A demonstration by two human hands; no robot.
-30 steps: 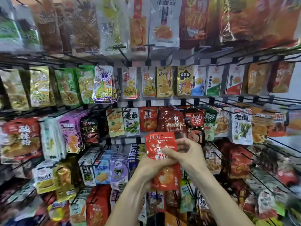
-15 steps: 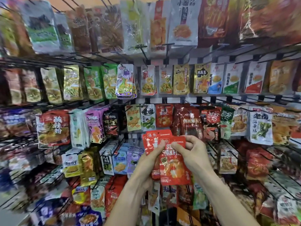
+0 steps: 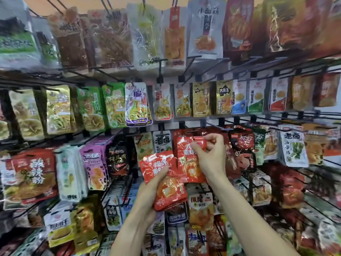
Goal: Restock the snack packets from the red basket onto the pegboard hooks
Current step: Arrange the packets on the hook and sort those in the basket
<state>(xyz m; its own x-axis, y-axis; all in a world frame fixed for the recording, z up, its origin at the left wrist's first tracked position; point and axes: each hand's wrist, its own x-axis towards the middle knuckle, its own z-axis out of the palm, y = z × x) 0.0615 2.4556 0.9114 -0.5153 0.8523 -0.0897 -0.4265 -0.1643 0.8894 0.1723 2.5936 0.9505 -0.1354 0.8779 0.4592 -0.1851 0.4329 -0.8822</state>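
Basically, the main risk is a missed hook: the punch hole at the top of the red packet (image 3: 191, 159) has to land on a thin black hook (image 3: 215, 126) that sits among already-hung red packs, and I can't tell whether hole and tip line up. If it's off, the foil likely crumples against the tip or the pack slips when released. Right hand (image 3: 212, 157) pinches that packet's top edge, thumb in front, fingertips (image 3: 214, 140) curled over the top from behind, so the packet hangs below the pinch, upright, just in front of the middle row. Second risk: left hand (image 3: 153, 185) grips a loose stack of spare red packets (image 3: 164, 182), thumb across the front, fingers hidden behind. The stack is tilted and fanned, overlapping the raised packet's lower left corner, so one could slide out. Red basket isn't in view.
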